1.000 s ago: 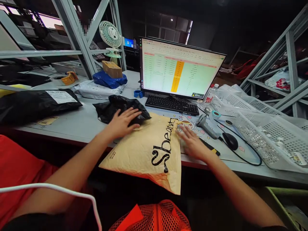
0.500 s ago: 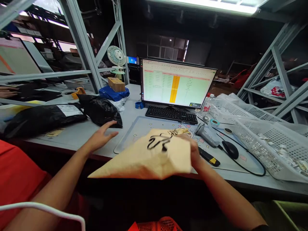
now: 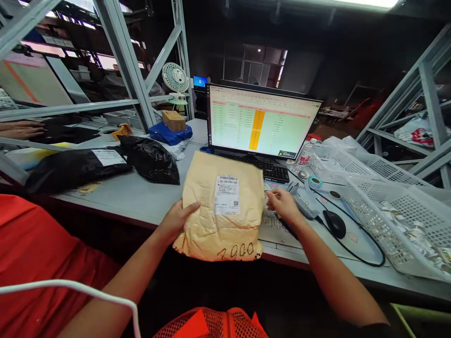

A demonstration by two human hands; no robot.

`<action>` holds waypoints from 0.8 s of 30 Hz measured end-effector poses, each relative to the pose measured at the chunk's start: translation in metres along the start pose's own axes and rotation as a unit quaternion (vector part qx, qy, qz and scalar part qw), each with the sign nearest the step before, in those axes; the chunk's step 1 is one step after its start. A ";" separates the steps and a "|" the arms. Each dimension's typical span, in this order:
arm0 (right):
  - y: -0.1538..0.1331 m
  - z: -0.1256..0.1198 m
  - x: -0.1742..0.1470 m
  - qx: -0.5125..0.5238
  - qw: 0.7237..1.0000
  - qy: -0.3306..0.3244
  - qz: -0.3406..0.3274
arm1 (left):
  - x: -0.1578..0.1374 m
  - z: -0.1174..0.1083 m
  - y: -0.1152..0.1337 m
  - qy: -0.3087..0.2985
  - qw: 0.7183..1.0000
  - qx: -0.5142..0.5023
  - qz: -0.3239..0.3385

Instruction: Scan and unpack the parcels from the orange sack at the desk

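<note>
A tan padded mailer [image 3: 200, 188] with a white shipping label [image 3: 227, 192] and handwritten digits hangs over the table's front edge, its label side facing me. My left hand [image 3: 179, 218] grips the mailer's left edge, thumb on top and the other fingers behind. Just off the mailer's right edge is my right hand [image 3: 283, 204], its fingers loosely bent and partly apart, with nothing visible in them. A grey barcode scanner [image 3: 305, 206] lies right beside that hand.
Behind the mailer stand a keyboard [image 3: 276, 171] and a monitor [image 3: 232, 117]. Black plastic parcels [image 3: 151, 159] lie at left. At right are a mouse [image 3: 334, 224], its cable, and white perforated baskets [image 3: 384, 234]. Another person's hands [image 3: 21, 129] show at far left.
The mailer has swung up and turned, so its labelled side now faces me. My left hand has moved from beside the black parcel onto the mailer; my right hand has come off it.
</note>
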State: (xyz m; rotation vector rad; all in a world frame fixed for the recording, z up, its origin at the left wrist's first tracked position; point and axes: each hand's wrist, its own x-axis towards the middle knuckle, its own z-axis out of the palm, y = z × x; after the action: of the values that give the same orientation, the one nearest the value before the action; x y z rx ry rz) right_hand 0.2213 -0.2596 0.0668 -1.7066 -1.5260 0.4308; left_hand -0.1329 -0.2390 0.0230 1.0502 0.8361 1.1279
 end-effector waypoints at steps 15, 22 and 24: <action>0.082 -0.060 0.031 -0.396 0.909 -0.002 0.133 | 0.000 0.011 -0.015 0.011 0.994 0.100 0.050; -0.002 -0.107 0.023 -0.046 0.989 -0.134 0.050 | 0.000 0.007 -0.008 -0.029 0.988 0.140 0.056; -0.037 -0.112 0.011 -0.005 0.979 -0.200 0.021 | 0.003 0.004 -0.008 -0.036 0.988 0.139 0.057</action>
State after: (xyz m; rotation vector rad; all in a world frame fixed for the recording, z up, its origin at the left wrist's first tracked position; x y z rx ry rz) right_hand 0.2778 -0.2867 0.1670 -1.7340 -1.7750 0.8308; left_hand -0.1260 -0.2378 0.0162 1.3764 0.9019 1.0823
